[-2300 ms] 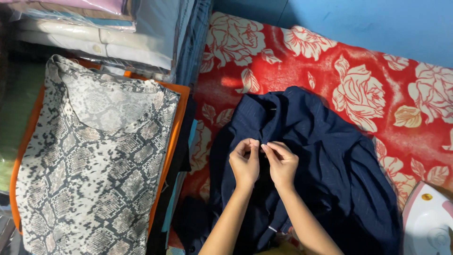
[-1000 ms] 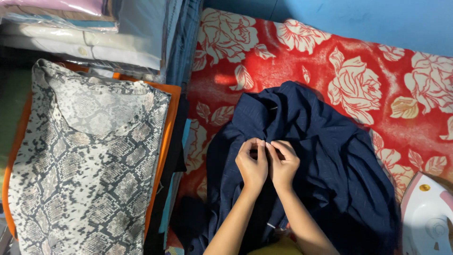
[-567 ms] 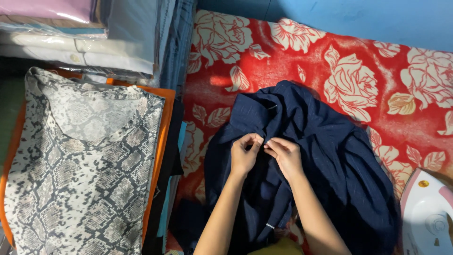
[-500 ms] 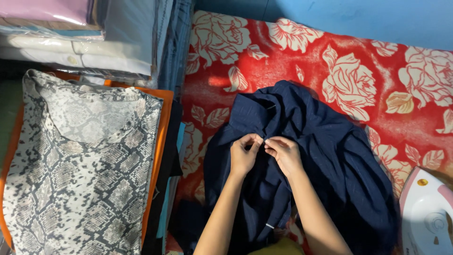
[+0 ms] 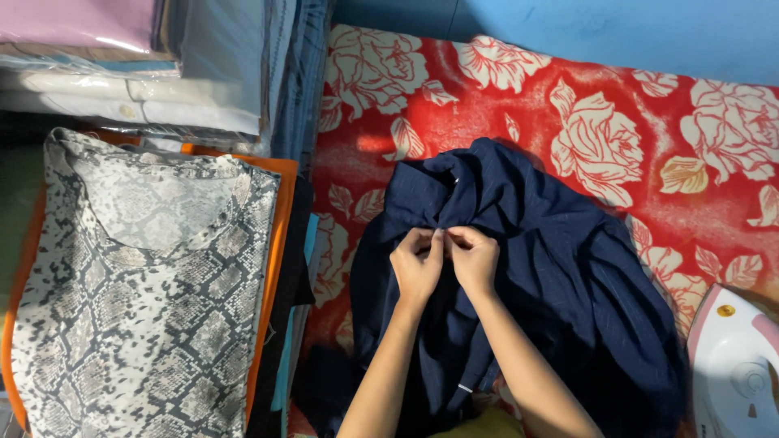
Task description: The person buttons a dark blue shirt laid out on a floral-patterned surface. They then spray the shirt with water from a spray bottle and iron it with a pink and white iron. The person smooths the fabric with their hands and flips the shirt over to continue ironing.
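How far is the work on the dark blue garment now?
Done: nothing visibly finished; the navy garment lies crumpled on the floral cloth. In hand: left hand and right hand pinch its fabric together. Left: the iron stands untouched.

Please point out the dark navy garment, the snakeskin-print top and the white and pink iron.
dark navy garment point(image 5: 560, 268), head view, on its wide creased right part.
snakeskin-print top point(image 5: 138, 308), head view, on its front middle.
white and pink iron point(image 5: 734, 369), head view, on its white body.
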